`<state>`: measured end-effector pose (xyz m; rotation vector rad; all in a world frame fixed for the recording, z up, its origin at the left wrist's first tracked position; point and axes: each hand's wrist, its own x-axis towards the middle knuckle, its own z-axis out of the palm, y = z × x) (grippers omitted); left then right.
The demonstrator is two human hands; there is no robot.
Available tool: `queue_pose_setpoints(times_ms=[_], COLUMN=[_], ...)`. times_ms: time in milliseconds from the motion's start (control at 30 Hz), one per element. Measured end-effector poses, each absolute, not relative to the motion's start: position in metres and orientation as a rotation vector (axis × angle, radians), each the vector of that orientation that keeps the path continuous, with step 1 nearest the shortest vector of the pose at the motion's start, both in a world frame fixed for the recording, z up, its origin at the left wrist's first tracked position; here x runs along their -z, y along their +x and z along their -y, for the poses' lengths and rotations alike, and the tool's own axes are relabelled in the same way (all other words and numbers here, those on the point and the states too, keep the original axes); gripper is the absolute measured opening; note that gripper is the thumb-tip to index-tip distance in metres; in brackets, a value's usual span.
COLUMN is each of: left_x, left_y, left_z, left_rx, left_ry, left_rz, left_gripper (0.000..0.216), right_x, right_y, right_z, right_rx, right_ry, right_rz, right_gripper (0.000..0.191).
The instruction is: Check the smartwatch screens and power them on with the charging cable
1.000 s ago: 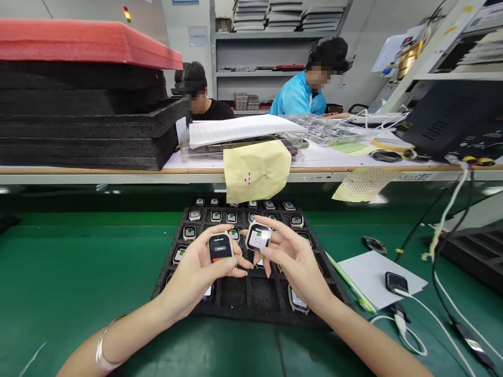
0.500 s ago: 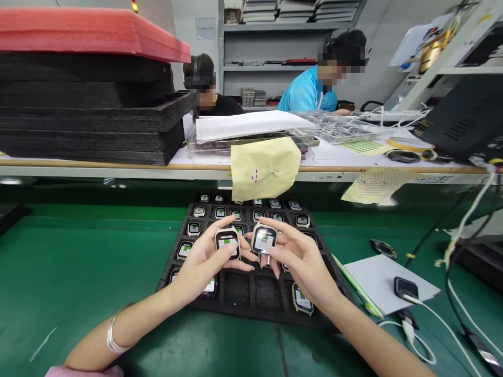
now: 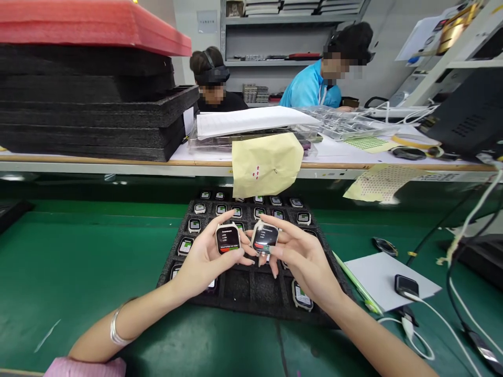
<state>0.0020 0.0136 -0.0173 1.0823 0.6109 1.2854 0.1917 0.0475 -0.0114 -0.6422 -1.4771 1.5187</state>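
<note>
Closed around a square smartwatch case point(image 3: 228, 238) is my left hand point(image 3: 206, 256), its thumb at the lower edge of the screen. My right hand point(image 3: 304, 254) grips a second watch case point(image 3: 264, 237), with the thumb at its lower right corner. Both lit screens are dark with white text and a coloured strip near the bottom. The two watches are side by side, slightly apart, above a black foam tray point(image 3: 251, 308). Several similar lit watches, such as one at the front right point(image 3: 302, 296), sit in the tray's pockets; my hands hide some pockets.
Right of the tray are a green pen point(image 3: 359, 285), white paper point(image 3: 383, 275) and a cabled small black device point(image 3: 406, 285). A shelf edge point(image 3: 176, 168) spans behind, with stacked black foam point(image 3: 78, 125) and a hanging yellow sheet point(image 3: 267, 165). Two people sit beyond.
Both watch screens have switched from white and green pages to dark pages with text. My left thumb has shifted down from its watch's screen to the lower edge. Both watches stay held.
</note>
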Motion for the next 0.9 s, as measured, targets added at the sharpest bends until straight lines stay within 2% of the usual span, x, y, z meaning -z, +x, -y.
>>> queue_pose_setpoints(times_ms=[133, 267, 367, 467, 600, 900], left_x=[0.0183, 0.0189, 0.0176, 0.0167, 0.0163, 0.0187], left_y=[0.0020, 0.0019, 0.0026, 0.0028, 0.0012, 0.0016], left_z=[-0.0140, -0.0158, -0.0175, -0.0189, -0.0193, -0.0150], left_rx=[-1.288, -1.314, -1.312, -1.301, -1.293, -1.308], left_ry=[1.101, 1.082, 1.059, 1.054, 1.021, 1.029], left_rz=[-0.626, -0.605, -0.679, -0.744, -0.740, -0.649], left_gripper=[0.057, 0.052, 0.043, 0.040, 0.046, 0.067], right_x=[0.0123, 0.0134, 0.0132, 0.0109, 0.0073, 0.0067], right_y=[0.1928, 0.1917, 0.1916, 0.1925, 0.1932, 0.1904], right_z=[-0.0470, -0.0468, -0.0467, -0.0452, -0.0423, -0.0382], right_rx=[-1.464, -1.415, -1.446, -1.522, -1.587, -1.459], right_ry=[-0.686, -0.745, -0.724, -0.644, -0.559, -0.701], right_rz=[1.452, 1.464, 1.483, 1.501, 1.528, 1.554], right_gripper=[0.028, 0.025, 0.028, 0.040, 0.049, 0.046])
